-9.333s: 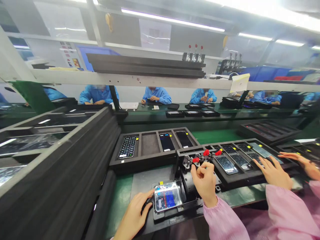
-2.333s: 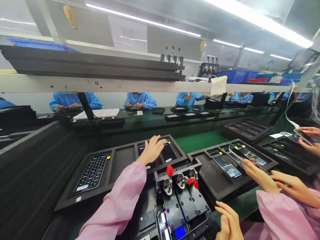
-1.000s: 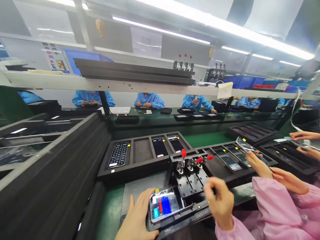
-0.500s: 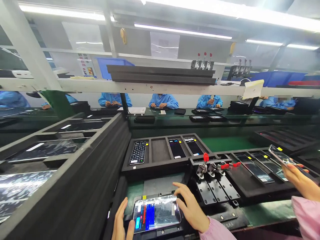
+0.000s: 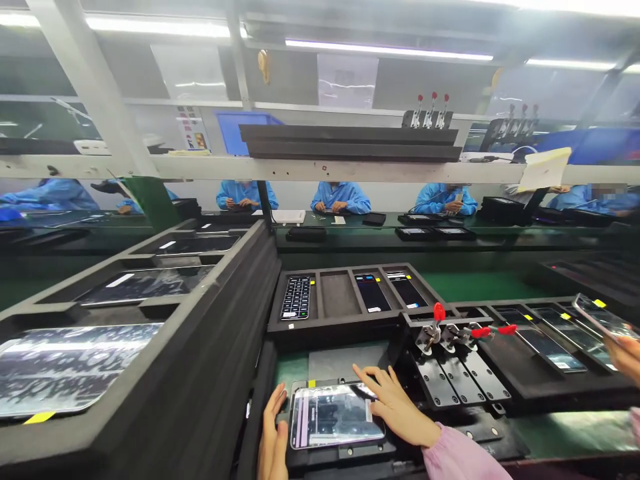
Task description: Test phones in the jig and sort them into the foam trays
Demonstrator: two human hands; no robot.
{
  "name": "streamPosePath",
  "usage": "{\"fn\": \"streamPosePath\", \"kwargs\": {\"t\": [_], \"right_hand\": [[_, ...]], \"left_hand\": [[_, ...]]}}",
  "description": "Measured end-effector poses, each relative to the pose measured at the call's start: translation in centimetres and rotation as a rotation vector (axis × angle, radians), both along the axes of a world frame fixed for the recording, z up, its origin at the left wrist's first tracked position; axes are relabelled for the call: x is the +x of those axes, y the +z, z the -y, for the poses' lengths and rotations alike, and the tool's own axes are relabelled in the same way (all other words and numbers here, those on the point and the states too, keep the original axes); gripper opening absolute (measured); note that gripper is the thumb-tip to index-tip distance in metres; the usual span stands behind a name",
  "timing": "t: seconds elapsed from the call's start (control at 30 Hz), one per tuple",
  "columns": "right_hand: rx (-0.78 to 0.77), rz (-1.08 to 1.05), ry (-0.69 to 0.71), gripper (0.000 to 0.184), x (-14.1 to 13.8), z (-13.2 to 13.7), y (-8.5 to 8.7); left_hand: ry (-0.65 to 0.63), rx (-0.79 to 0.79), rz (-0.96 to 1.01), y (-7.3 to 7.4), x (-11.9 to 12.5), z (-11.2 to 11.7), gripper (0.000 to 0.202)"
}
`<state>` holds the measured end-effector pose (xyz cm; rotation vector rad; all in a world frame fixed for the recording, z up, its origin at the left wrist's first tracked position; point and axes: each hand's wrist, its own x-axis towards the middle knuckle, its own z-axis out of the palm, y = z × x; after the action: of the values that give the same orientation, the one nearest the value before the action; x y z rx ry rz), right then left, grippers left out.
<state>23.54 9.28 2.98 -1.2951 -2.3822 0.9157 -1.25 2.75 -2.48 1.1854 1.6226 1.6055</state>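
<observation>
A smartphone (image 5: 335, 419) with a lit, film-covered screen lies sideways on a dark fixture, with a yellow tab at its upper edge. My left hand (image 5: 273, 433) stands beside the phone's left end, thumb and fingers apart, nothing gripped. Over the phone's right end reaches my right hand (image 5: 400, 408), its fingers spread and a fingertip at the screen by a small white label. Right of that hand is a black clamp fixture (image 5: 463, 373) with red-tipped levers.
Left stands a tall stack of black foam trays (image 5: 220, 347) with phones in the top one. Another phone tray (image 5: 340, 320) lies ahead. At the right edge, a co-worker's hand (image 5: 626, 357) holds a phone over a further tray. People in blue sit across the bench.
The phone's screen has gone from coloured bars to a pale picture with stripes at its left. The view has swung left. My hands remain around the phone.
</observation>
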Motion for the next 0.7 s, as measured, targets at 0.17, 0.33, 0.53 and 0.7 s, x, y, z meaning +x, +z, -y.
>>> {"fn": "streamPosePath", "kwargs": {"t": [0.17, 0.33, 0.53, 0.7], "right_hand": [[0.118, -0.279, -0.157, 0.076, -3.3, 1.5, 2.5], [0.190, 0.084, 0.249, 0.097, -7.8, 1.7, 4.3], [0.247, 0.081, 0.225, 0.105, -8.0, 0.1, 6.0], [0.279, -0.279, -0.191, 0.098, -9.0, -5.7, 12.4]], "left_hand": [[-0.066, -0.027, -0.023, 1.1, 0.0, 0.8, 0.052], [-0.112, -0.062, -0.029, 1.8, 0.0, 1.3, 0.050], [-0.101, -0.011, -0.015, -0.4, -0.7, 0.4, 0.058], [-0.050, 0.067, 0.045, -2.2, -0.9, -0.6, 0.068]]}}
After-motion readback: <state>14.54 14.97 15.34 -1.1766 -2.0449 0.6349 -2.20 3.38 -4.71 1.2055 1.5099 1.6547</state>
